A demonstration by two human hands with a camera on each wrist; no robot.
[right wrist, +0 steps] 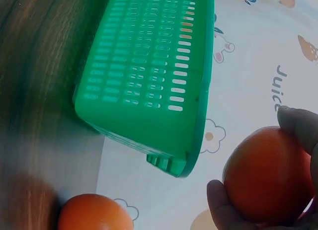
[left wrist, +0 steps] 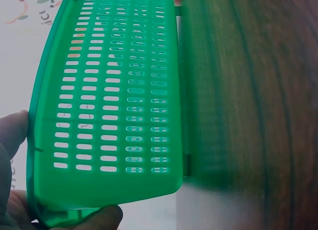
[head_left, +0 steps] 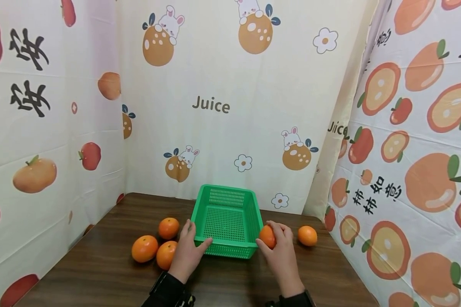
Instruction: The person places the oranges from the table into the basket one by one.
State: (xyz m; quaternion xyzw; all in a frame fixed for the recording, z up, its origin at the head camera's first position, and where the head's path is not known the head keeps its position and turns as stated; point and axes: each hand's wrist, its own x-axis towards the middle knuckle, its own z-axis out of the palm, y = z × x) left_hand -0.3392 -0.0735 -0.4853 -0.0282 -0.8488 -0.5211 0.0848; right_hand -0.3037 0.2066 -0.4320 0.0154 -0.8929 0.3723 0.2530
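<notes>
A green plastic basket [head_left: 230, 250] with slotted walls stands on the table. My left hand [head_left: 186, 252] grips its near left corner, the thumb over the front rim and the fingers along the left side. In the left wrist view, fingertips show at the rim of the basket [left wrist: 149, 183]. My right hand [head_left: 283, 259] holds an orange [head_left: 266, 237] beside the basket's near right corner. The right wrist view shows this orange [right wrist: 268, 178] between thumb and fingers, apart from the basket wall [right wrist: 134, 118].
Three oranges [head_left: 144, 248] sit in a group left of the basket, close to my left hand. One more orange [head_left: 307, 236] lies right of my right hand. The dark wooden table [head_left: 230, 281] is bordered by fruit-printed cloth [head_left: 223, 140] at the back and sides.
</notes>
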